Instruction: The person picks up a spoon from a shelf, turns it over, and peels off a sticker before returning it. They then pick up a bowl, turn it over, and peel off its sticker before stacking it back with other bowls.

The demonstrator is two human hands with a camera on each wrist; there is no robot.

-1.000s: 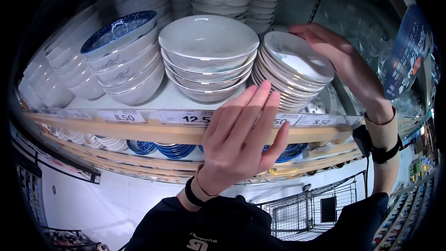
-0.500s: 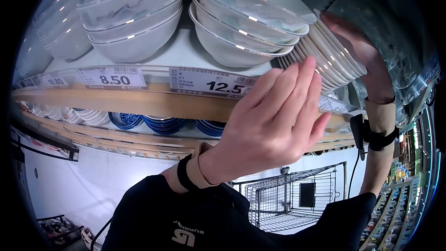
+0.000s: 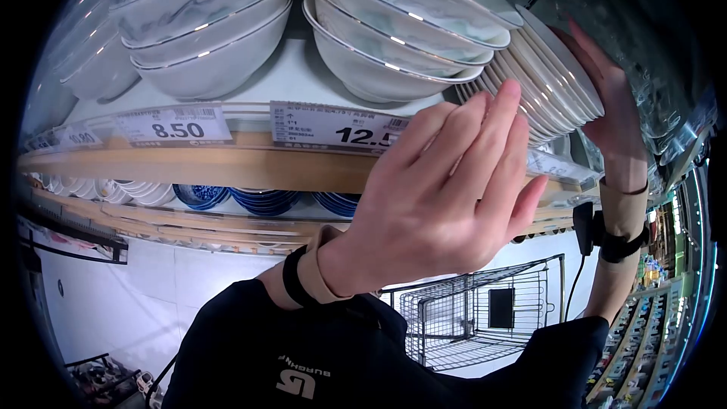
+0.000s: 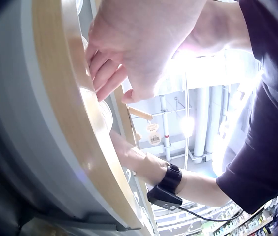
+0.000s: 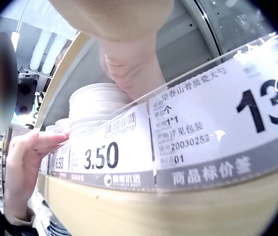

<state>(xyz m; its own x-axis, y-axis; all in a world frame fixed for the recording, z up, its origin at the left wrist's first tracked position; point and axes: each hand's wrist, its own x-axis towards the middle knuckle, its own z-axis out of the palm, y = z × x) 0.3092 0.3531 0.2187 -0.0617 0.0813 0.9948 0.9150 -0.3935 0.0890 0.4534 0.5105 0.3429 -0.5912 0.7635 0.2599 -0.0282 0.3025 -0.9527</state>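
A stack of white plates (image 3: pixel 545 68) leans steeply on the upper shelf, right of the stacked bowls. My left hand (image 3: pixel 454 189), back toward the head camera, holds its fingers extended at the stack's lower front edge; whether they touch is unclear. Along the far right side of the plates lies my right hand (image 3: pixel 609 95), its fingers stretched upward and partly hidden. In the left wrist view, the left hand (image 4: pixel 134 49) reaches over the shelf edge. The right wrist view shows the right hand (image 5: pixel 131 69) against the plates (image 5: pixel 97 105) and the left hand (image 5: pixel 26 157) opposite.
Stacked bowls (image 3: pixel 401 38) stand close left of the plates, with more bowls (image 3: pixel 204 38) farther left. Price tags (image 3: pixel 326 126) line the wooden shelf edge (image 3: pixel 303 163). Blue dishes (image 3: pixel 265 201) sit on a lower shelf. A wire cart (image 3: pixel 477 318) stands below.
The head view has come closer to the shelf. The plates lean more steeply than a second ago, and my left hand has moved right. Lately, the right hand has shifted slightly down along the stack.
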